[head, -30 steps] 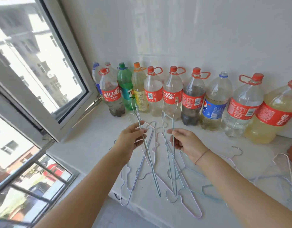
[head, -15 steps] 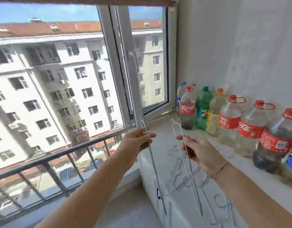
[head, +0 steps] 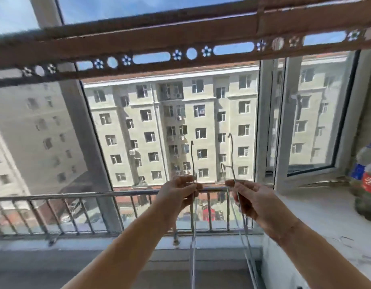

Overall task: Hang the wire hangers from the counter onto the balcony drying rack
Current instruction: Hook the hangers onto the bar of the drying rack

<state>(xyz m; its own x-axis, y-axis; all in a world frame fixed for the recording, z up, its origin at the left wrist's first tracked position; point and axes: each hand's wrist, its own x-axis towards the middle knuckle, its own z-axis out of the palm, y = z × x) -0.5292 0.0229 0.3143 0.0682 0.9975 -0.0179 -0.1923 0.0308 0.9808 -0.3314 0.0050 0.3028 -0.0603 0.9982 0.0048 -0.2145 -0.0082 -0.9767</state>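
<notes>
Fingers point(head: 193, 187) of the left hand point(head: 177, 193) are curled in a pinch on the neck of the left wire hanger point(head: 192, 157); fingers point(head: 232, 183) of the right hand point(head: 251, 198) are likewise closed round the neck of the right wire hanger point(head: 232, 157); whether either hand holds one hanger or several, I cannot tell. Both hangers are seen nearly edge-on and upright, hooks pointing up above the hands, thin wire bodies trailing down past the wrists to the lower edge of the view; the two are apart, side by side, at about the same height. They are held out in front of the balcony railing point(head: 76, 196), well below the drying rack point(head: 151, 57), a brown bar pierced with round, slotted and flower-shaped holes that crosses the top of the view; neither hook touches it. At the right the white desk point(head: 326, 217) carries a blurred plastic bottle point(head: 370, 182) with a red label, near an open window sash point(head: 284, 126); beyond the glass stands a pale apartment block point(head: 180, 122) under a blue sky.
</notes>
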